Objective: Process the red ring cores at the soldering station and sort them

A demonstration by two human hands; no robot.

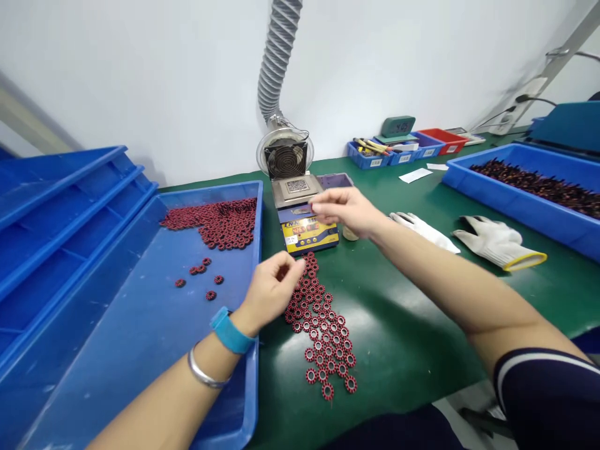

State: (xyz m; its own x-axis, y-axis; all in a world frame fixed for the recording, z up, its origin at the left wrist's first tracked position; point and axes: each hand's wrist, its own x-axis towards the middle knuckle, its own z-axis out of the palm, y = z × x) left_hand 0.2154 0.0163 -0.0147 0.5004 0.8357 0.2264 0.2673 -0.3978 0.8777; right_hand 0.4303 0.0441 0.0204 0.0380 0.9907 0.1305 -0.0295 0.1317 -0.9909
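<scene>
The right hand is positioned above the yellow-fronted unit, its thumb and fingers closed in a pinch on a small dark-red piece. The left hand is curled, thumb near forefinger, over the inner edge of the blue tray; whether it grips anything cannot be told. The red-wound rings lie on the green surface, just beside the left hand and below the right.

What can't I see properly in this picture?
All in the head view:
Right hand: what its fingertips might hold is too small to tell.
Pale round thing: partly hidden behind the right hand.
Box labels: writing too small to read.
Right blue tray: cut off by the picture's right edge.
</scene>
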